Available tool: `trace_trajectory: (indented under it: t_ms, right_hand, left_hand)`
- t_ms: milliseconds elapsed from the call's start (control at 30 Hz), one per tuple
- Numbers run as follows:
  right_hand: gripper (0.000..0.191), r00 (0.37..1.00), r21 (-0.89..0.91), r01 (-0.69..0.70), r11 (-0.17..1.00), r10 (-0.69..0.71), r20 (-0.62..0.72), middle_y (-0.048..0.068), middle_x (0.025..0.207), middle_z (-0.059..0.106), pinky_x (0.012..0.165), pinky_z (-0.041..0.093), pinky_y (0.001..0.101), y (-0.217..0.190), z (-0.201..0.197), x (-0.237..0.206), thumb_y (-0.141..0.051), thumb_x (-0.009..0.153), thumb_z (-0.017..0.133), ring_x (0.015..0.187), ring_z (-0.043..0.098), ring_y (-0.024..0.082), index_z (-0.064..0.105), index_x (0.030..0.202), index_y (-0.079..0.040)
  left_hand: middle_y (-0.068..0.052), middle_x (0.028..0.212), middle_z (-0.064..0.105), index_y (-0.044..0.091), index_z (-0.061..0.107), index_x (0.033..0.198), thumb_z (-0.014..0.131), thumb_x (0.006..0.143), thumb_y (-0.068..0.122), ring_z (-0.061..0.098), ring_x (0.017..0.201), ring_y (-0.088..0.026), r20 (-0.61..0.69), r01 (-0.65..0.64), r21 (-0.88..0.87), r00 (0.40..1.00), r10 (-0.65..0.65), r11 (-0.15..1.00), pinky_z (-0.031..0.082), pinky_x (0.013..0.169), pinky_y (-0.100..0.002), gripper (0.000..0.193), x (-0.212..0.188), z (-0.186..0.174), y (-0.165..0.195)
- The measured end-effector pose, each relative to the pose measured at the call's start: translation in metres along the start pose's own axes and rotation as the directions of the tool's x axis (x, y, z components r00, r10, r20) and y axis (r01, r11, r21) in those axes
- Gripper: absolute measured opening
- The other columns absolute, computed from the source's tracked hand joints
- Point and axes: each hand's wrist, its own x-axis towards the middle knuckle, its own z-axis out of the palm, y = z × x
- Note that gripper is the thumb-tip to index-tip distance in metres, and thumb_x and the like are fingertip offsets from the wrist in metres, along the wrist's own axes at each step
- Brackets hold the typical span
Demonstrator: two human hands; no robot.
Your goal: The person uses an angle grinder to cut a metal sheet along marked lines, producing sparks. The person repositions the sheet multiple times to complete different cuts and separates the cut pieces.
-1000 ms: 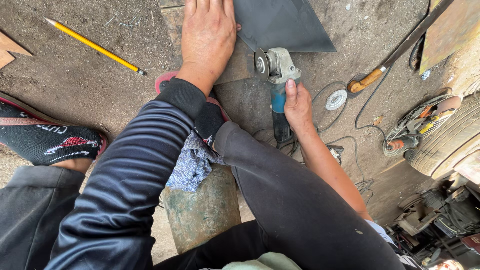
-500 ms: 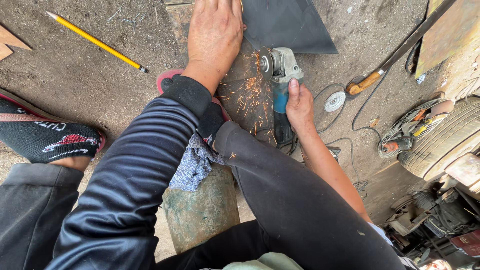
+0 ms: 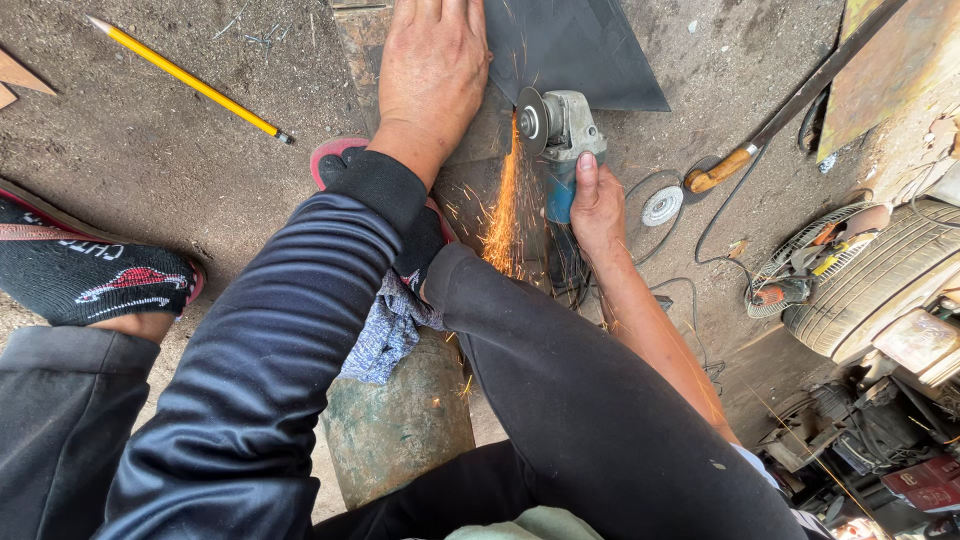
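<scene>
My left hand (image 3: pixel 433 62) lies flat, palm down, pressing on a dark metal sheet (image 3: pixel 585 50) on the ground. My right hand (image 3: pixel 598 203) grips the blue body of an angle grinder (image 3: pixel 557 135). Its disc (image 3: pixel 527 120) meets the sheet's edge just right of my left hand, and orange sparks (image 3: pixel 500 215) stream back toward my knee. My left arm wears a dark sleeve; my right forearm is bare. My black trouser leg (image 3: pixel 590 400) crosses the lower middle.
A yellow pencil (image 3: pixel 190 78) lies on the dirt at upper left. My socked foot in a sandal (image 3: pixel 95 275) is at left. A wooden-handled tool (image 3: pixel 720 172), a spare disc (image 3: pixel 662 206), cables, a tyre (image 3: pixel 880 280) and clutter sit to the right. A green block (image 3: pixel 400 425) with a rag is under my leg.
The grinder's disc has come onto the sheet edge and the spark stream has grown from none to a bright orange jet. My left hand has stayed flat on the sheet.
</scene>
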Motion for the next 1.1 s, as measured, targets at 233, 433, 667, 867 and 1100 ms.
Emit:
trace_trajectory:
  t_ms: [233, 433, 667, 867, 1100]
  right_hand:
    - [0.081, 1.000, -0.070, 0.012, 0.997, -0.013, -0.007, 0.013, 0.075, 0.060, 0.074, 0.051, 0.0405, -0.006, -0.001, 0.005, -0.071, 0.103, 0.032, 0.075, 0.058, 0.022, 0.062, 0.087, 0.003]
    - [0.078, 0.997, -0.027, 0.075, 0.997, -0.075, -0.007, 0.012, 0.079, 0.063, 0.077, 0.051, 0.0393, -0.008, -0.001, 0.007, -0.067, 0.106, 0.033, 0.078, 0.059, 0.020, 0.063, 0.093, 0.004]
    - [0.076, 0.996, 0.012, 0.088, 0.996, -0.088, -0.003, 0.011, 0.079, 0.062, 0.075, 0.050, 0.0395, -0.016, -0.002, 0.007, -0.064, 0.107, 0.035, 0.076, 0.057, 0.020, 0.064, 0.093, 0.005]
    - [0.069, 0.991, 0.186, -0.109, 0.976, 0.092, 0.098, 0.009, 0.081, 0.064, 0.070, 0.056, 0.0417, -0.024, -0.003, 0.007, -0.064, 0.100, 0.036, 0.071, 0.064, 0.021, 0.062, 0.098, 0.000]
    - [0.080, 1.000, 0.033, 0.016, 0.999, -0.017, 0.027, 0.011, 0.083, 0.064, 0.077, 0.052, 0.0398, -0.026, -0.004, 0.010, -0.070, 0.104, 0.034, 0.079, 0.060, 0.019, 0.065, 0.097, 0.004]
  left_hand:
    - [-0.014, 0.117, 0.058, 0.000, 0.061, 0.127, 0.058, 0.100, 0.020, 0.052, 0.117, -0.028, -0.002, -0.004, 0.067, 1.000, 0.004, 0.998, 0.041, 0.103, -0.042, 0.034, -0.001, 0.001, 0.001]
    - [-0.013, 0.115, 0.058, -0.001, 0.062, 0.127, 0.058, 0.100, 0.020, 0.052, 0.115, -0.028, -0.004, -0.008, 0.070, 1.000, 0.009, 0.997, 0.041, 0.101, -0.042, 0.035, -0.001, -0.001, 0.000]
    - [-0.013, 0.116, 0.058, -0.001, 0.061, 0.128, 0.058, 0.100, 0.022, 0.052, 0.115, -0.028, -0.005, -0.013, 0.076, 1.000, 0.014, 0.997, 0.041, 0.102, -0.042, 0.036, 0.001, 0.000, 0.000]
    - [-0.013, 0.116, 0.058, -0.001, 0.061, 0.128, 0.058, 0.097, 0.023, 0.052, 0.116, -0.028, 0.005, -0.013, 0.084, 1.000, 0.012, 0.996, 0.041, 0.102, -0.043, 0.039, 0.000, 0.001, -0.001]
    - [-0.014, 0.117, 0.057, -0.002, 0.061, 0.130, 0.058, 0.099, 0.023, 0.051, 0.116, -0.028, -0.006, 0.000, 0.100, 1.000, 0.001, 0.995, 0.040, 0.103, -0.041, 0.040, 0.001, 0.002, 0.000]
